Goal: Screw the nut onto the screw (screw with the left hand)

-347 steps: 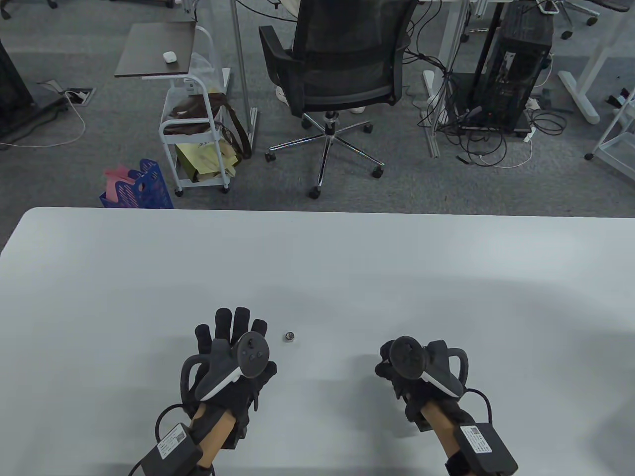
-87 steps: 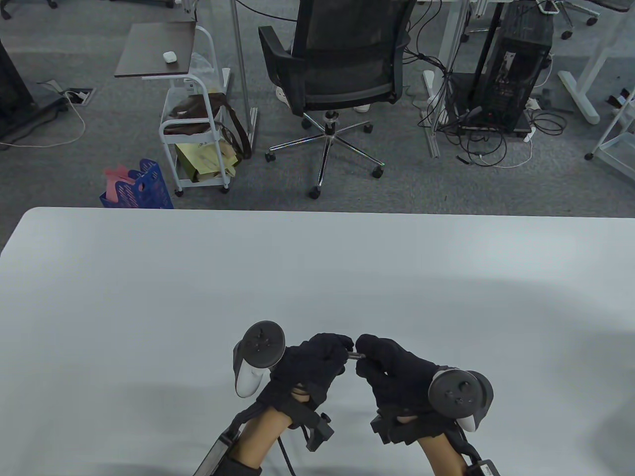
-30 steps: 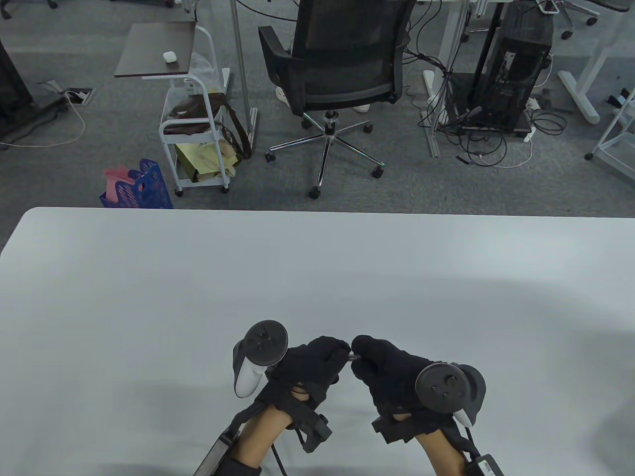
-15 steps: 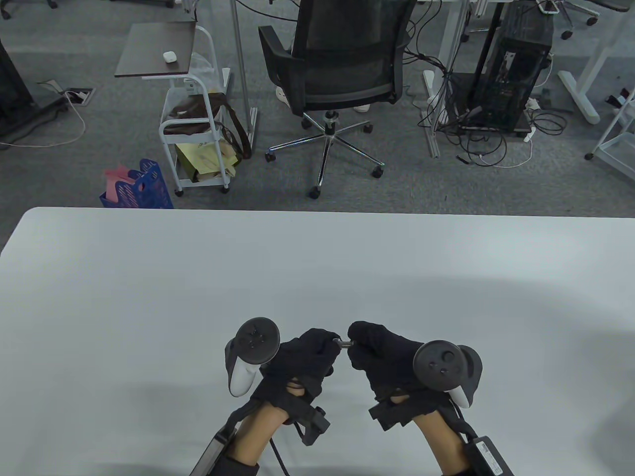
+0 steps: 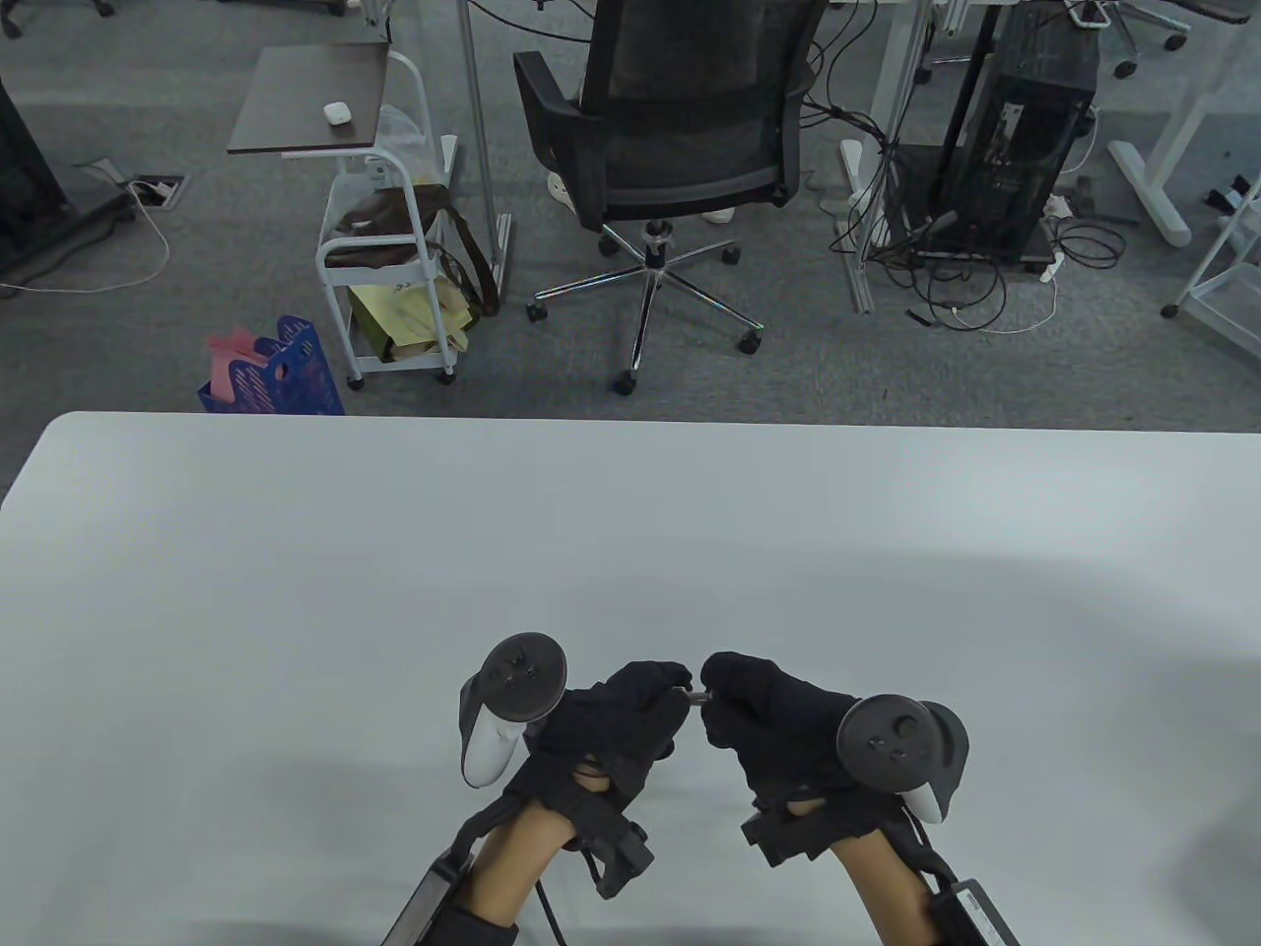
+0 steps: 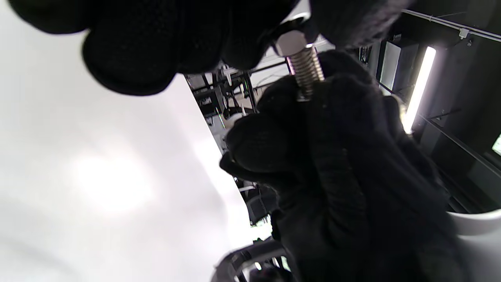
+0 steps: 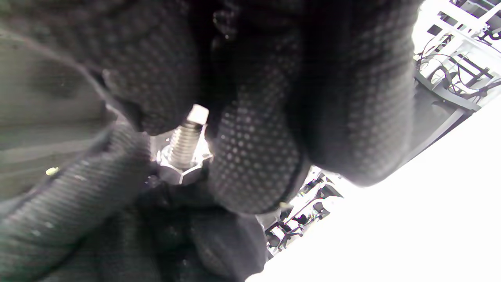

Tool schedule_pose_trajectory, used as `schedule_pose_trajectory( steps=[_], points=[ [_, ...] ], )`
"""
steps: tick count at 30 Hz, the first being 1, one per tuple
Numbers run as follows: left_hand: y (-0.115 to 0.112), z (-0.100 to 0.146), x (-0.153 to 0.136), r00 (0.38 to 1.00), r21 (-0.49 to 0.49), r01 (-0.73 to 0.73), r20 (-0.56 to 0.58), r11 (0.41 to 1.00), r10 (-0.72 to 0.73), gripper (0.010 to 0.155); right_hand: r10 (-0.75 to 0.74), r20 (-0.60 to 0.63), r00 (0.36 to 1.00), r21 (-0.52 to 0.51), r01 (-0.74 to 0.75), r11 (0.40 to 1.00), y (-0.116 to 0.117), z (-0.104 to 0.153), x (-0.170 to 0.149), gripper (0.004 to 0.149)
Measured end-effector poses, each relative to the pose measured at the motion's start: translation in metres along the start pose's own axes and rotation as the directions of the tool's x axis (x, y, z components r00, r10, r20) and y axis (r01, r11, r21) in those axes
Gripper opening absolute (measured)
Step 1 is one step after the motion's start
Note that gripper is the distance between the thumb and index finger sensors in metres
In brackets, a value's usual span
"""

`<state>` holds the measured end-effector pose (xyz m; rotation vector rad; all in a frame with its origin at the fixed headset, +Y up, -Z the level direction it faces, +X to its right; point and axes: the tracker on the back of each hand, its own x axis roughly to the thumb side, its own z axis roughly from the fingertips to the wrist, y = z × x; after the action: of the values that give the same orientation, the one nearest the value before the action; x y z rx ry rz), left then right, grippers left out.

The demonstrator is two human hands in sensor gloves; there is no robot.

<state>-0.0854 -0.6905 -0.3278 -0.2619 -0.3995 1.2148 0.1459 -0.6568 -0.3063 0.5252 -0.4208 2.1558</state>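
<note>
Hovering near the white bench's (image 5: 296, 552) near edge, my left hand (image 5: 616, 729) pinches the silver hexagonal nut (image 6: 291, 41) while my right hand (image 5: 778, 724) grips the threaded steel screw (image 6: 307, 72), open bench beyond.

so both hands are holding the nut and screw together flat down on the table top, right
Not quite: both hands do hold the nut and screw together, but lifted off the table, not down on it. The left wrist view shows the left hand and right hand raised.

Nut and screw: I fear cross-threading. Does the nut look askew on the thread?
Nothing stands out. In the right wrist view the nut sits square on the screw, held between the left hand and right hand.
</note>
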Motion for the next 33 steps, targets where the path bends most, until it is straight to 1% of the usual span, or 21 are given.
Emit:
schedule_pose_trajectory(
  steps=[2,5,7,8,9,12,15,16,17,18,20,21,24,26,27,28,30,32,33],
  points=[
    [-0.001,0.0,0.003,1.0,0.002,0.014,0.011,1.0,-0.014,0.057,0.008,-0.001,1.0,0.0,-0.008,1.0,0.001,0.0,0.0,0.047],
    [0.001,0.0,0.002,1.0,-0.042,0.02,0.008,0.999,-0.019,0.056,0.009,-0.014,1.0,0.01,-0.009,1.0,0.003,0.001,0.0,0.048],
    [0.0,-0.001,-0.003,1.0,-0.069,0.002,-0.019,0.998,-0.003,0.06,0.031,-0.003,1.0,0.013,-0.031,0.999,0.003,0.001,0.0,0.047],
    [-0.001,-0.001,-0.005,1.0,-0.07,-0.013,-0.025,0.997,0.011,0.066,0.03,-0.004,1.0,0.022,-0.03,0.999,0.004,0.001,0.0,0.047],
    [-0.002,-0.001,-0.005,1.0,-0.06,-0.013,-0.025,0.998,0.011,0.066,0.025,-0.006,1.0,0.024,-0.025,0.999,0.005,0.001,0.0,0.047],
    [0.0,-0.001,0.002,0.999,0.013,0.053,0.008,0.998,-0.053,0.058,0.022,-0.004,1.0,0.019,-0.022,1.0,0.007,0.001,0.001,0.047],
    [0.001,-0.001,0.005,0.998,-0.025,0.05,0.03,0.998,-0.049,0.058,-0.002,-0.006,1.0,-0.002,0.002,1.0,0.005,0.002,0.0,0.048],
    [0.001,0.0,0.003,0.999,-0.02,0.036,0.029,0.999,-0.035,0.061,-0.007,-0.008,1.0,-0.009,0.007,1.0,0.004,0.002,-0.001,0.048],
    [0.001,0.0,0.002,0.999,-0.015,0.025,0.023,1.0,-0.025,0.067,-0.005,-0.009,1.0,-0.018,0.005,1.0,0.003,0.002,-0.002,0.048],
    [0.001,0.0,0.001,1.0,-0.012,0.025,0.018,1.0,-0.025,0.067,-0.008,-0.012,1.0,-0.017,0.008,1.0,0.003,0.001,-0.003,0.048],
    [-0.001,-0.002,0.001,0.998,0.016,0.053,0.022,0.998,-0.053,0.059,-0.031,-0.024,0.999,-0.008,0.031,0.999,0.004,0.002,-0.006,0.048],
    [-0.001,-0.002,0.002,0.998,0.014,0.058,0.028,0.998,-0.058,0.057,-0.031,-0.025,0.999,-0.005,0.031,1.0,0.004,0.002,-0.006,0.048],
    [-0.002,-0.004,0.001,0.999,-0.054,0.041,0.033,0.998,-0.039,0.056,-0.04,-0.029,0.999,0.002,0.04,0.999,0.004,0.002,-0.009,0.047],
    [-0.001,-0.004,-0.002,1.0,-0.065,0.02,0.016,0.998,-0.019,0.061,-0.035,-0.028,0.999,0.0,0.035,0.999,0.003,0.002,-0.01,0.047],
    [-0.001,-0.004,-0.004,1.0,-0.054,0.003,0.014,0.999,-0.002,0.063,-0.029,-0.028,0.999,0.011,0.03,1.0,0.004,0.002,-0.01,0.047],
    [-0.002,-0.005,-0.004,1.0,-0.028,0.007,0.008,1.0,-0.007,0.06,-0.032,-0.031,0.999,0.027,0.033,0.999,0.006,0.002,-0.011,0.047],
    [-0.001,-0.005,-0.003,0.999,-0.015,0.039,0.007,0.999,-0.039,0.057,-0.038,-0.039,0.999,0.036,0.04,0.999,0.008,0.002,-0.011,0.047],
    [-0.001,-0.004,-0.003,0.999,-0.009,0.031,0.007,0.999,-0.031,0.056,-0.068,-0.055,0.996,0.059,0.071,0.996,0.009,0.002,-0.014,0.048],
    [0.0,-0.004,-0.002,0.999,0.01,0.03,0.01,0.999,-0.03,0.056,-0.094,-0.069,0.993,0.072,0.099,0.993,0.01,0.002,-0.015,0.049]
  ],
)
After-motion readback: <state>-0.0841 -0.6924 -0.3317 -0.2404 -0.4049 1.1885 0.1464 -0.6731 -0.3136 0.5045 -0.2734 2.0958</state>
